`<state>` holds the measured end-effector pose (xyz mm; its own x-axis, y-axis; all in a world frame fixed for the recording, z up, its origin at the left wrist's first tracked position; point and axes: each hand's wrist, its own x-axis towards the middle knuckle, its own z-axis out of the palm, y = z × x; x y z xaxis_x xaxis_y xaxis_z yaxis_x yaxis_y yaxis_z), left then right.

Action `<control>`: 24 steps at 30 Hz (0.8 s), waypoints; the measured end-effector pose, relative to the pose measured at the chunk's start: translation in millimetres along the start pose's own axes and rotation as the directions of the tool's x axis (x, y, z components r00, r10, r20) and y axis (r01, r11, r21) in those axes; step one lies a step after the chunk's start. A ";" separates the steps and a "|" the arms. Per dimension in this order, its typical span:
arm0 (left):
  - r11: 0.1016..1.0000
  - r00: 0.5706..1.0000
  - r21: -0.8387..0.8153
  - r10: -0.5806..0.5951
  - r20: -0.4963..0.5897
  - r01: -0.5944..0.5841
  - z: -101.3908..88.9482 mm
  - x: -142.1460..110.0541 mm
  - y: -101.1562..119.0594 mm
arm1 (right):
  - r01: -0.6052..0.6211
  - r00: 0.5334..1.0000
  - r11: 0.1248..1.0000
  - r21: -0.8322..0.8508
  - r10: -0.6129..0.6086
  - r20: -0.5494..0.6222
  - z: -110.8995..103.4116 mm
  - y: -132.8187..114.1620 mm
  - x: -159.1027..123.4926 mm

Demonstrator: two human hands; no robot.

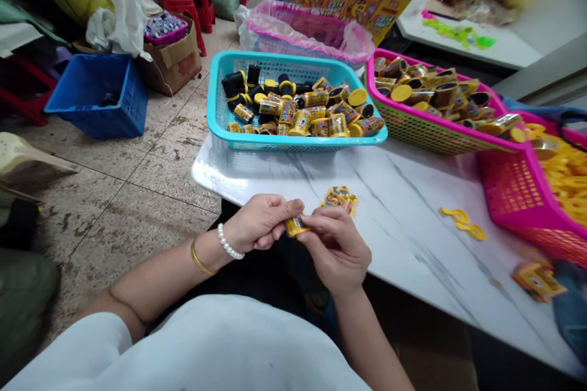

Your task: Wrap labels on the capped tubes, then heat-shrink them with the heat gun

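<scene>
In hand: one yellow printed piece (295, 229), by the table's (403, 214) near edge, pinched by left hand (257, 223) and right hand (342, 247) alike.
Progress: partway, we judge; printed cylinders (339, 125) share the turquoise basket (293, 143) with plain black cylinders (254, 74).
Count: one turquoise basket, one printed pile (340, 197), two loose yellow parts (478, 232); cylinders overlap, defeating our tally.
</scene>
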<state>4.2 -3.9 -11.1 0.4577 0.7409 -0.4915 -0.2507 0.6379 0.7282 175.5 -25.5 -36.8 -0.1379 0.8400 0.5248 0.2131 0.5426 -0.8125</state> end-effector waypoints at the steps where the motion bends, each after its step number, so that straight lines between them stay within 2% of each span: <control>1: 1.000 1.000 -0.012 0.003 -0.002 -0.003 -0.2 0.2 -0.6 | 0.023 0.999 0.999 -0.029 -0.021 0.039 -0.8 -0.7 1.1; 6: 0.996 0.997 -0.084 0.035 0.076 -0.029 0.6 0.5 -1.1 | 0.091 0.993 0.989 -0.120 -0.080 0.087 -5.1 -13.5 16.2; 10: 0.984 0.982 -0.109 0.152 0.108 -0.140 1.8 5.1 6.4 | 0.206 0.975 0.955 -0.212 -0.182 0.125 -12.9 -22.3 44.6; 14: 0.967 0.967 -0.015 0.254 0.004 -0.254 -1.5 5.8 15.0 | 0.335 0.932 0.825 -0.455 -0.360 0.034 -31.2 -18.8 97.5; 17: 0.950 0.950 0.120 0.300 -0.092 -0.288 -9.4 1.3 14.4 | 0.362 0.895 0.739 -0.568 -0.446 -0.010 -41.8 -2.8 143.5; 19: 0.926 0.927 0.219 0.344 -0.151 -0.308 -16.8 -4.5 11.3 | 0.338 0.921 0.736 -0.586 -0.387 0.045 -44.4 9.2 165.2; 21: 0.891 0.889 0.313 0.404 -0.217 -0.329 -25.3 -12.5 7.3 | 0.287 0.951 0.710 -0.643 -0.290 0.104 -45.2 15.2 172.2; 24: 0.838 0.815 0.428 0.488 -0.312 -0.338 -38.9 -26.6 -0.1 | 0.230 0.968 0.675 -0.701 -0.236 0.091 -48.3 9.0 150.4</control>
<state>-41.2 -15.5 -16.7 -0.0154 0.9808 -0.1944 0.0004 0.1944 0.9809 203.4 105.7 47.1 -0.2713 0.6849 0.6762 0.7904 0.5595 -0.2495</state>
